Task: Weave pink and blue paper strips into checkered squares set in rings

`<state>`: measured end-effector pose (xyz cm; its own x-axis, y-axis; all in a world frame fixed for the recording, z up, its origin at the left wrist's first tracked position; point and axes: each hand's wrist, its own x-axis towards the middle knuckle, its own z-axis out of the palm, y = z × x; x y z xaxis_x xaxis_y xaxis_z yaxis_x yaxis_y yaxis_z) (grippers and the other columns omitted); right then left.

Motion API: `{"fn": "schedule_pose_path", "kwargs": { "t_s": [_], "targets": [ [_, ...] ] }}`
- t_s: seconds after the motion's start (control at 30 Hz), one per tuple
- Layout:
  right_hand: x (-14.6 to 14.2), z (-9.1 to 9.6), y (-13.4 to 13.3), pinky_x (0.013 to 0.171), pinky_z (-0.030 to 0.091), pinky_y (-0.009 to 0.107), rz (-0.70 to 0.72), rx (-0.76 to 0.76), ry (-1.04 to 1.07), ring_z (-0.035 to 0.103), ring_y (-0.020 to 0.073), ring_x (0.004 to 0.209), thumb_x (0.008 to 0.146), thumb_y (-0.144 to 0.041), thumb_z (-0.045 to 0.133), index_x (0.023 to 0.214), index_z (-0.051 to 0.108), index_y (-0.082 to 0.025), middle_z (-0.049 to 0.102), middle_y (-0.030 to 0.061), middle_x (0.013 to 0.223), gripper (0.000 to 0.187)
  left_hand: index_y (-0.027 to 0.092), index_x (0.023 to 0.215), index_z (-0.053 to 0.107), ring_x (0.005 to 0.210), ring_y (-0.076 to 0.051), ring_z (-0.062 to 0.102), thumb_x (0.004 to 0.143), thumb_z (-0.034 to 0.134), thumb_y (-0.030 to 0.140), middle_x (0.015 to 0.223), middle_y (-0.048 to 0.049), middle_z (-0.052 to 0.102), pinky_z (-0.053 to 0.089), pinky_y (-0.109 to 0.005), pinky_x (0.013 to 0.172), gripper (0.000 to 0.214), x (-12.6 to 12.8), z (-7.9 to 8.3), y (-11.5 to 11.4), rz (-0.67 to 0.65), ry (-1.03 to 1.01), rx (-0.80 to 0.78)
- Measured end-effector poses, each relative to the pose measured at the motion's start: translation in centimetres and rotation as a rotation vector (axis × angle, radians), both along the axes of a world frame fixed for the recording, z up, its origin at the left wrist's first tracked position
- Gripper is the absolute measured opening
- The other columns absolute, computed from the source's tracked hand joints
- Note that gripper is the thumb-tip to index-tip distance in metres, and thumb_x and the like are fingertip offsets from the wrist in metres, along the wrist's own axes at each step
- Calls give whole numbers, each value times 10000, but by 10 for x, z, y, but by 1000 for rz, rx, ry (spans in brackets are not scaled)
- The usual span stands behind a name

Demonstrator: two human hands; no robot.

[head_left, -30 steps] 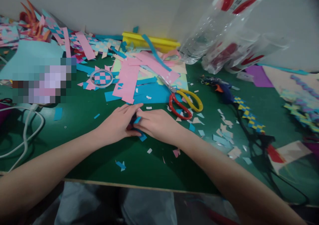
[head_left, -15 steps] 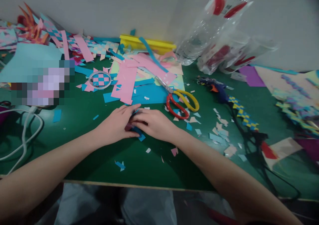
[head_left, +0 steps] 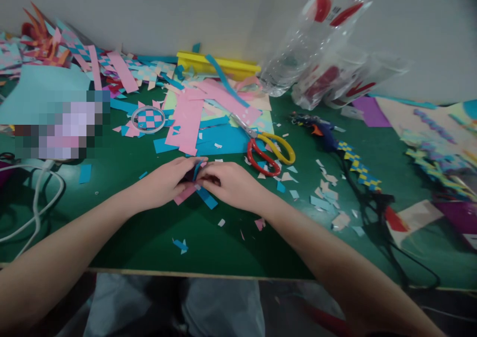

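Note:
Both my hands meet over the front middle of the green table. My left hand (head_left: 169, 180) has its fingers closed on blue and pink paper strips. A pink strip (head_left: 183, 195) sticks out below its fingertips, and a blue strip (head_left: 207, 198) slants down toward me between the hands. Another blue end curls up between the fingers. My right hand (head_left: 227, 180) pinches the same strips from the other side, its fingers curled inward. Where the strips cross is partly hidden by the fingers. Beyond the right hand lie scissors (head_left: 255, 135) with one red and one yellow handle.
Pink paper pieces (head_left: 190, 123) and a blue sheet (head_left: 219, 140) lie behind the hands. A clear tape roll (head_left: 148, 120) rests at left, near a white cable (head_left: 37, 198). Bagged plastic cups (head_left: 324, 73) stand at the back; a glue gun (head_left: 324, 133) with its cord lies right.
The hands have turned slightly and parted a little at the fingertips. The pink strip now shows below the left hand, and more of the blue strip is visible. The view has shifted slightly.

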<state>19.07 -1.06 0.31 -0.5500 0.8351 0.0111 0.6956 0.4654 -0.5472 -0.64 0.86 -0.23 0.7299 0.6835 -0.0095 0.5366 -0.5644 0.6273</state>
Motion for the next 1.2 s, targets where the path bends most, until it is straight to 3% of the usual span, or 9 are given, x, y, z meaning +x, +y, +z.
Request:
{"fn": "schedule_pose_path", "kwargs": {
  "t_s": [0.17, 0.47, 1.03, 1.2],
  "targets": [
    [-2, -1, -14, 595, 353, 219, -85, -53, 99, 545, 96, 642, 824, -184, 579, 871, 645, -186, 646, -17, 743, 81, 203, 1362, 365, 1158, -218, 531, 819, 476, 58, 1250, -97, 544, 468, -357, 941, 573, -1, -2, -1, -3, -17, 2],
    [3, -22, -19, 593, 341, 221, 60, 365, -8, 575, 119, 737, 903, -168, 492, 791, 627, -196, 647, -7, 713, 178, 192, 1381, 338, 1205, -220, 509, 803, 533, 77, 1311, -104, 519, 444, -357, 992, 622, -3, -6, 0, -33, -76, -32],
    [4, -32, -13, 591, 405, 215, 75, 540, 146, 568, 113, 680, 910, -181, 501, 780, 634, -190, 657, -10, 689, 186, 223, 1401, 306, 1240, -216, 474, 799, 567, 68, 1334, -96, 486, 408, -372, 1029, 675, -4, -4, 0, -18, -61, -119],
    [3, -29, -12, 613, 427, 225, 131, 621, 81, 543, 123, 678, 929, -161, 441, 781, 631, -176, 627, 9, 682, 241, 217, 1408, 294, 1242, -219, 470, 799, 500, 26, 1342, -108, 474, 408, -389, 1037, 671, -4, -5, 1, -43, -73, -114]
  ]
}}
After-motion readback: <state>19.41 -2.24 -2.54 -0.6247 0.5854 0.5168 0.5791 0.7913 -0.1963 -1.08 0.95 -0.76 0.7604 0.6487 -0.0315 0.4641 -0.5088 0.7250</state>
